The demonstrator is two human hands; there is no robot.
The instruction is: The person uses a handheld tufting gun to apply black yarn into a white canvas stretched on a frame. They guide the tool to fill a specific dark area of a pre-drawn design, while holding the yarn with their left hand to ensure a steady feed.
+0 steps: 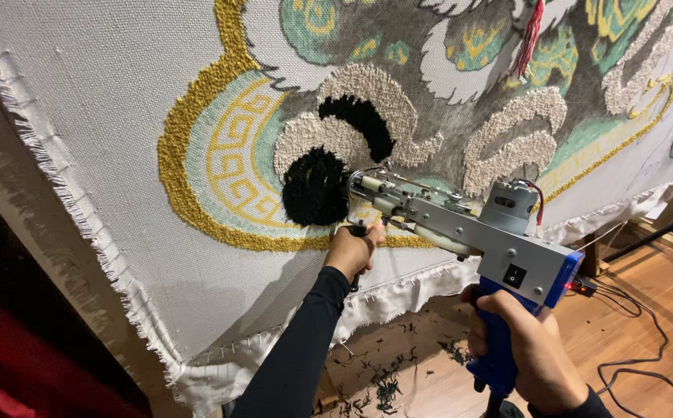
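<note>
Tufting gun pressed to the stretched cloth at the black pile patch, both hands on the tool.

At the left, the frayed edge of the backing cloth [81, 209] hangs loose; a snag there could slacken it. The black tufted patch [313, 188] sits just at the needle end. The left hand [350, 251] is clenched on the front handle, and the right hand [534, 348] grips the blue rear handle of the tufting gun [460, 224]. Uneven pressure could tear the cloth or skip loops. The cable [646, 340] trailing over the wooden floor [631, 294] could catch.
</note>
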